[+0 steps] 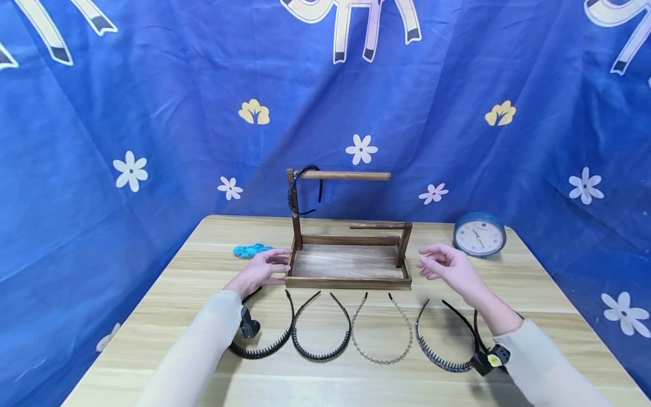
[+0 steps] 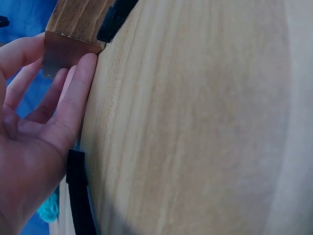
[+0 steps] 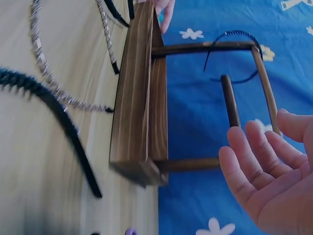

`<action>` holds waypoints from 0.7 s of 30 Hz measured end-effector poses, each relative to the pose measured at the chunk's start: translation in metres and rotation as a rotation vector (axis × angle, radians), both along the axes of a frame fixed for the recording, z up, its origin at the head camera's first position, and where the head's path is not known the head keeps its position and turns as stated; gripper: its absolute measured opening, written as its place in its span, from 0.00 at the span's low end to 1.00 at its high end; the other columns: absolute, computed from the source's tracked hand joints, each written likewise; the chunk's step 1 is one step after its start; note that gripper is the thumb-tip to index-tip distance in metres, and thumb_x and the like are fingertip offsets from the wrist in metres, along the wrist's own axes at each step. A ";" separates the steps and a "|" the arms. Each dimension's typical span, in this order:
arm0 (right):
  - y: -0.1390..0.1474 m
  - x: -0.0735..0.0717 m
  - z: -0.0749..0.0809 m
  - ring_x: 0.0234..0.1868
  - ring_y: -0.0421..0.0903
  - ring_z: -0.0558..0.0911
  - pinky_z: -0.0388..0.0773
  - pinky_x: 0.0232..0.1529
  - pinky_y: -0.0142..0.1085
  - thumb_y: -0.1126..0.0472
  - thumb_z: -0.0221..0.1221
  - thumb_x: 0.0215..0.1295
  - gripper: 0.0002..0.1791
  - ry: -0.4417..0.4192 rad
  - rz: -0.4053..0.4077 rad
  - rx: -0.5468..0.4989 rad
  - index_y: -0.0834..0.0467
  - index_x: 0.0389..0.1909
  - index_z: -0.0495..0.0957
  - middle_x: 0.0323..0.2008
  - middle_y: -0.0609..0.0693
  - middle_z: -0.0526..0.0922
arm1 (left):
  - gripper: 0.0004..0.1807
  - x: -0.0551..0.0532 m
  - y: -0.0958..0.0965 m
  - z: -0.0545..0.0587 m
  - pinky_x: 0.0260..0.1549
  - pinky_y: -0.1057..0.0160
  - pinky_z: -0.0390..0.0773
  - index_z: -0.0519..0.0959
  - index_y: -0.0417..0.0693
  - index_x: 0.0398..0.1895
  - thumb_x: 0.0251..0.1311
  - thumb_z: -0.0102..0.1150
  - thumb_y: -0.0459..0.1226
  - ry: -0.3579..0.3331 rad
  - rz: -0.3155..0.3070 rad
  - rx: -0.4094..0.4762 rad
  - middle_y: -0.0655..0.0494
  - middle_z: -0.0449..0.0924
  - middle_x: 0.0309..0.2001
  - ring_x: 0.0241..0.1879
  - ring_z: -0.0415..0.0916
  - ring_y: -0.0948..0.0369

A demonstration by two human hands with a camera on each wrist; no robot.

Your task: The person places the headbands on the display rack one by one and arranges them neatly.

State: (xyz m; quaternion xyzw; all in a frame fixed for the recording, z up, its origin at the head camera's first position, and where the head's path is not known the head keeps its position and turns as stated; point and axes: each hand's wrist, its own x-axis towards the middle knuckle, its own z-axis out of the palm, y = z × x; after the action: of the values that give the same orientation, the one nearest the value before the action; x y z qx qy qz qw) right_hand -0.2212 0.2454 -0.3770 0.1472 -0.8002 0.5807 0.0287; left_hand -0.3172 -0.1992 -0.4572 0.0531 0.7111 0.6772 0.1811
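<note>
My left hand (image 1: 259,267) touches the left end of a brown wooden rack (image 1: 348,282), fingertips against its end wall (image 2: 68,46) in the left wrist view. My right hand (image 1: 450,268) hovers just beyond the rack's right end, fingers loosely bent, holding nothing; the right wrist view shows its palm (image 3: 283,200). One black toothed headband (image 1: 292,195) hangs at the left of the rack's upper bar. Along the front lie a black toothed headband (image 1: 256,354), a black headband (image 1: 320,357), a silvery beaded headband (image 1: 381,362) and a dark toothed headband (image 1: 442,362).
A blue round clock (image 1: 479,236) stands at the back right. Something bright blue and bunched (image 1: 250,250) lies behind my left hand. Beneath my right wrist is another dark band (image 1: 476,328), partly hidden. A blue patterned cloth (image 1: 325,118) hangs behind the wooden table (image 1: 315,387).
</note>
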 end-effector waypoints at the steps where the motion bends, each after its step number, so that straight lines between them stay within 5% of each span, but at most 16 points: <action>1: 0.004 0.002 -0.001 0.33 0.50 0.83 0.82 0.35 0.41 0.62 0.57 0.65 0.19 0.001 -0.003 -0.004 0.71 0.50 0.70 0.37 0.66 0.80 | 0.32 0.000 0.000 0.000 0.45 0.48 0.77 0.61 0.44 0.67 0.59 0.55 0.26 -0.001 -0.001 0.003 0.35 0.59 0.61 0.54 0.67 0.45; 21: 0.082 0.052 -0.022 0.32 0.46 0.83 0.82 0.32 0.36 0.67 0.54 0.65 0.15 0.083 -0.086 0.107 0.71 0.50 0.69 0.33 0.55 0.82 | 0.32 -0.002 -0.001 0.001 0.44 0.49 0.78 0.64 0.44 0.66 0.56 0.58 0.27 0.001 -0.001 -0.007 0.36 0.61 0.59 0.52 0.69 0.46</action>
State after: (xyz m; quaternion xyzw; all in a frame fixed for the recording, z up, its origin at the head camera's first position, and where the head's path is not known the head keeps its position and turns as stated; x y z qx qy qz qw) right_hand -0.1688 0.3276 -0.3986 0.1380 -0.8339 0.5286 0.0786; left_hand -0.3187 -0.1998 -0.4564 0.0533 0.7135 0.6747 0.1811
